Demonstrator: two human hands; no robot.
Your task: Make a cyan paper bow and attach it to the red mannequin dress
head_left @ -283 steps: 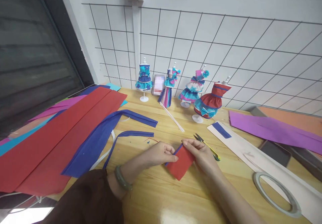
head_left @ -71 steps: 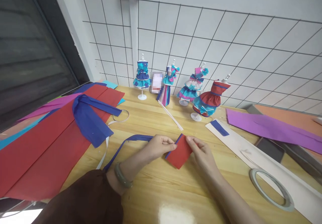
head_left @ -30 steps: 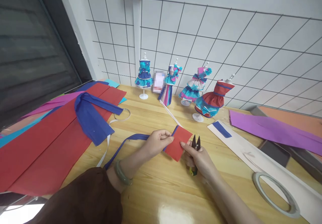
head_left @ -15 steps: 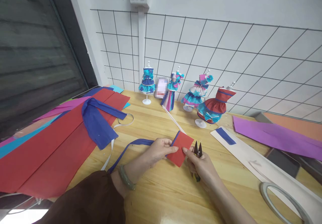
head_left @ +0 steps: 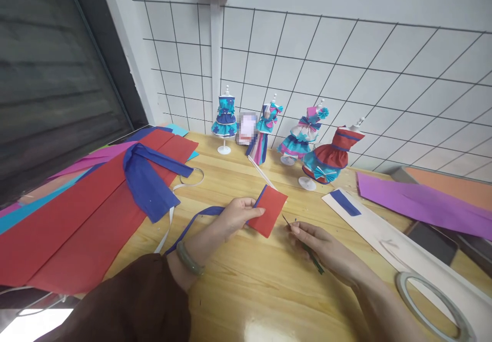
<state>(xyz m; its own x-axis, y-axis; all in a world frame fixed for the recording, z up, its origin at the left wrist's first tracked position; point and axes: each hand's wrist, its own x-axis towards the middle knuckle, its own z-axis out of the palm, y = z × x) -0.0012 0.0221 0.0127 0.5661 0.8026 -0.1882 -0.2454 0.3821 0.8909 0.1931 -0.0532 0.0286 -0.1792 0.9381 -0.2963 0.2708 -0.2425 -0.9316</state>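
Observation:
My left hand [head_left: 241,215] is closed, pinching the left side of a red crepe-paper-like rectangle [head_left: 271,209] between thumb and fingers. A narrow blue edging runs along the rectangle's left edge. Behind this hand a blue strip [head_left: 200,214] curves down toward my wrist. To the right, my right hand [head_left: 313,237] is closed around thread snips [head_left: 313,257], seen edge-on. The dark tip points up and left, just short of the red rectangle's right edge and not touching it.
Several small mannequins [head_left: 225,119] in dresses line the back by the gridded wall. Red sheets [head_left: 96,203] with a blue piece [head_left: 149,190] lie left. At right are a pale board [head_left: 376,239], a purple sheet [head_left: 418,203], a dark phone-like slab [head_left: 432,242] and a tape roll [head_left: 407,301].
My right hand has let go of the red rectangle and moved right, turning the snips so their tip points at it. My left hand has shifted slightly left and up with the rectangle.

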